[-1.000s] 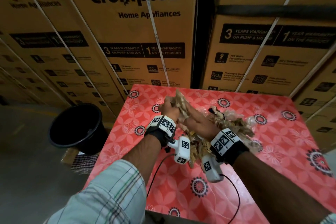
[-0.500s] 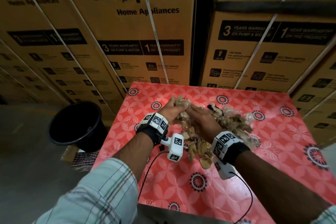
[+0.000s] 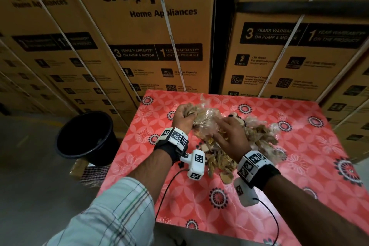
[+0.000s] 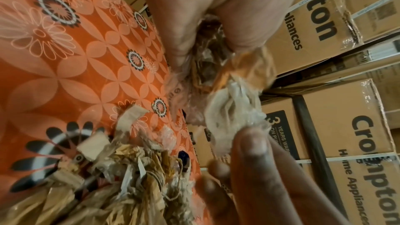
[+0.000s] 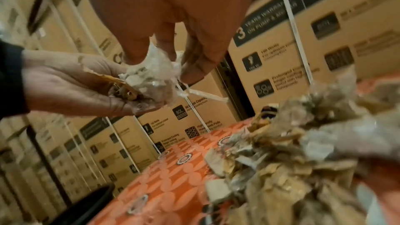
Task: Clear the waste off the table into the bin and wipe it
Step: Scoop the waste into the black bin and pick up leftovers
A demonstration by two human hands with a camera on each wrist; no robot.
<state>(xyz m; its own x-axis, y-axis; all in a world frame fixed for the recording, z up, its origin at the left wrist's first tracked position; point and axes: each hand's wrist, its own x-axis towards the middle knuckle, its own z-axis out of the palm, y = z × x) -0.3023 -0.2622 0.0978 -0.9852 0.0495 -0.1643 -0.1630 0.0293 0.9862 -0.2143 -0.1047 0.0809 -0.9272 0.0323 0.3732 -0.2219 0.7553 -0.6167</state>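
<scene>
1. A wad of crumpled plastic and paper scraps is gripped in the left hand [image 3: 182, 115], fingers curled round it (probably gathered for one carry to the bin).
2. The same wad is pinched by the right hand [image 3: 229, 134] at its fingertips [image 5: 134, 57], likely pressing more in.
3. The remaining waste pile [image 3: 257, 136] is spread mid-table [image 3: 199, 201].
4. The black bin [image 3: 85, 136] is placed on the floor just left of the table.
5. Cartons [image 3: 151, 32] behind are printed "Crompton Home Appliances", "3 YEARS WARRANTY".
</scene>
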